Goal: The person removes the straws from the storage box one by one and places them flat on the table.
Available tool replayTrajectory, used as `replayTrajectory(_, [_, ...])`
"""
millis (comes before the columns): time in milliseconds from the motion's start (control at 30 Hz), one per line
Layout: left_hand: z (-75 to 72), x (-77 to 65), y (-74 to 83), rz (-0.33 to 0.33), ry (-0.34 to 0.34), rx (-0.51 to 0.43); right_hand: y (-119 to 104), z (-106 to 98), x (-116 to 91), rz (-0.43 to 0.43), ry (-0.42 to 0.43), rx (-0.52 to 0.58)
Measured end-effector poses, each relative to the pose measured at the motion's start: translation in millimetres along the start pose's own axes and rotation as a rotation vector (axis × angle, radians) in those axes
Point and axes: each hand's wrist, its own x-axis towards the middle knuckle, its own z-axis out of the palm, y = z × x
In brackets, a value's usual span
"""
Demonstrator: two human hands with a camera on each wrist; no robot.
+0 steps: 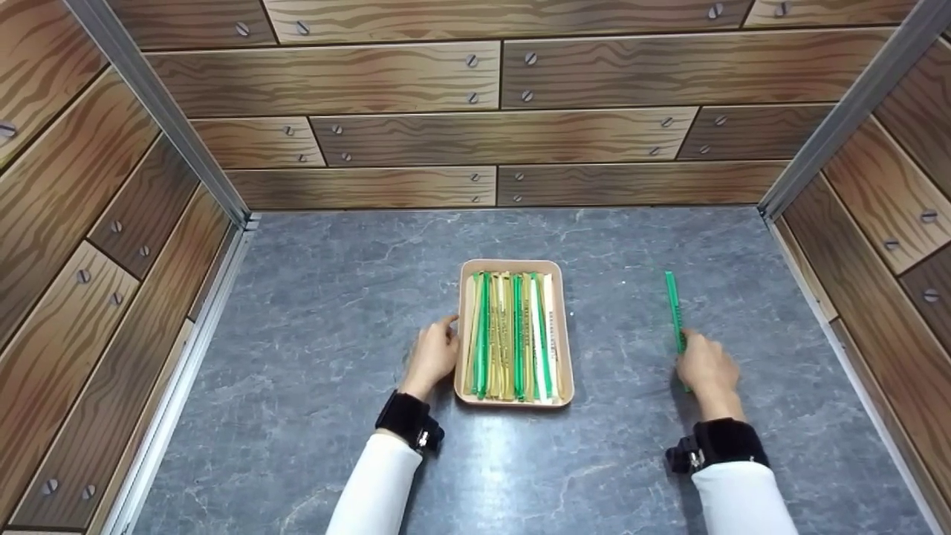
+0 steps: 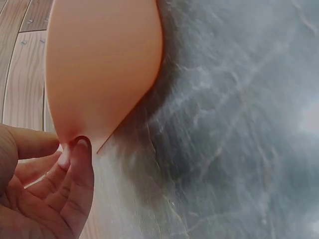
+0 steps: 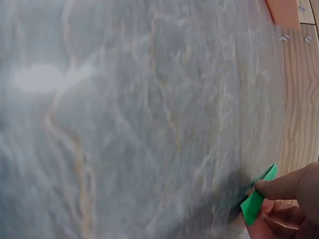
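A tan tray (image 1: 569,357) holds a row of long, thin, printed packets (image 1: 518,334) in green, gold and white, laid side by side. At the tray's left side, my left hand (image 1: 432,353) pinches the rim between thumb and fingers; the left wrist view shows the tray wall (image 2: 104,59) beside the fingertips (image 2: 82,149). Off to the right, my right hand (image 1: 708,365) pinches a long, thin green packet (image 1: 672,297) near its lower part. In the right wrist view the near end of this green packet (image 3: 253,205) shows between thumb and fingers.
The grey marbled tabletop (image 1: 334,297) is bounded by wood-patterned panels (image 1: 409,141) at the back and on both sides. Metal strips (image 1: 215,290) run along the edges. Each wrist wears a black band (image 1: 728,442) with a small camera.
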Motion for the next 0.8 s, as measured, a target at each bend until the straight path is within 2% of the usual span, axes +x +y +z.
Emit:
replayTrajectory(67, [1.8,1.4,-1.4,0.018,-0.001,-0.01,0.9,0.5,0.1,0.014,-0.002,-0.007])
replayTrajectory(200, [3.3,2.4,-3.1,0.007,-0.006,-0.044,-1.9,3.0,-1.7,0.053,0.016,-0.015])
replayTrajectory(367, [4.0,2.6,-4.2,-0.012,-0.008,-0.077,-21.4,7.6,-7.9,0.045,0.143,0.036])
replayTrajectory(467, [4.0,2.5,-4.5,-0.014,-0.001,-0.08,-41.7,11.8,-14.2,-0.036,0.234,0.096])
replayTrajectory(567, [3.8,2.4,-4.9,-0.014,0.008,-0.079,-65.7,18.1,-22.0,-0.141,0.285,0.135])
replayTrajectory(733, [3.7,2.7,-5.6,-0.012,0.016,-0.083,-111.3,37.4,-32.8,-0.327,0.305,0.183])
replayTrajectory(800, [3.7,3.0,-5.6,-0.015,0.013,-0.083,-129.7,45.9,-37.4,-0.416,0.287,0.213])
